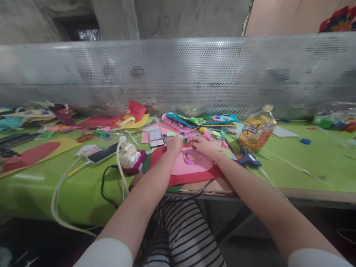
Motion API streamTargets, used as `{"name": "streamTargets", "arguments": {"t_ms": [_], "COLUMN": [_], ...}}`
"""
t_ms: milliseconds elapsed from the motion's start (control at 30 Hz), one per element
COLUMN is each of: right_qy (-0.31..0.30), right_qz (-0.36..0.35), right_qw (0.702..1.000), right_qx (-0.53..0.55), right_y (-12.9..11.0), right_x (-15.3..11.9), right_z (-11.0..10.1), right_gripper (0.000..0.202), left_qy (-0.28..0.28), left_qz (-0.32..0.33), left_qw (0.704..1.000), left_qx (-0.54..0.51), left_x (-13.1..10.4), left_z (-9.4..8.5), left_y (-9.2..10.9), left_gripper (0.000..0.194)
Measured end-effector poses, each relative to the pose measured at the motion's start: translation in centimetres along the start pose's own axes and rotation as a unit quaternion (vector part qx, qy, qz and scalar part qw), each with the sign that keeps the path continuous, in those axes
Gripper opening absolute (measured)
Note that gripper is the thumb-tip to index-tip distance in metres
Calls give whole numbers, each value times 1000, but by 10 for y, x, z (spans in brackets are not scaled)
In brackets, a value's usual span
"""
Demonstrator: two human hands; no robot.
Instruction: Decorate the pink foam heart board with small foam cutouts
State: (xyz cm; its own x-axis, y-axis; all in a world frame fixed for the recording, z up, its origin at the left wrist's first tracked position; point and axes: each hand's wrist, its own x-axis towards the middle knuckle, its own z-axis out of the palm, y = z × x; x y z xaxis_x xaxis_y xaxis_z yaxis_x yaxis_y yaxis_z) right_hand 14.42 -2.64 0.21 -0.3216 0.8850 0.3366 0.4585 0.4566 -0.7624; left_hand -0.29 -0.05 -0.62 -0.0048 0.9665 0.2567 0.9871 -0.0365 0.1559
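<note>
Red sheets lie at the table's front edge with a pink felt piece on top. A small purple and yellow shape sits on the pink piece. Both hands are close together at its far side. My left hand is bent over the red sheet's upper edge, its fingertips hidden from view. My right hand has its fingers drawn together near a small dark green bit; whether it holds anything is too small to tell.
A glue gun and a bottle of yellow liquid are at the right. Left of the sheets are a plug adapter, a phone, cables and red scissors. Felt scraps and a teal felt piece lie behind.
</note>
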Motion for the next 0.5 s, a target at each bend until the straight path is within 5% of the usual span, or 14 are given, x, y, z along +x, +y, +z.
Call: {"name": "streamTargets", "arguments": {"t_ms": [500], "right_qy": [-23], "right_qz": [-15], "right_qw": [999], "right_qx": [-16], "right_y": [10], "right_x": [3], "right_z": [2], "right_gripper": [23], "left_qy": [-55], "left_qz": [-23], "left_qw": [997], "left_qx": [38], "left_x": [3], "left_z": [-8], "left_y": [6], "left_gripper": [32]}}
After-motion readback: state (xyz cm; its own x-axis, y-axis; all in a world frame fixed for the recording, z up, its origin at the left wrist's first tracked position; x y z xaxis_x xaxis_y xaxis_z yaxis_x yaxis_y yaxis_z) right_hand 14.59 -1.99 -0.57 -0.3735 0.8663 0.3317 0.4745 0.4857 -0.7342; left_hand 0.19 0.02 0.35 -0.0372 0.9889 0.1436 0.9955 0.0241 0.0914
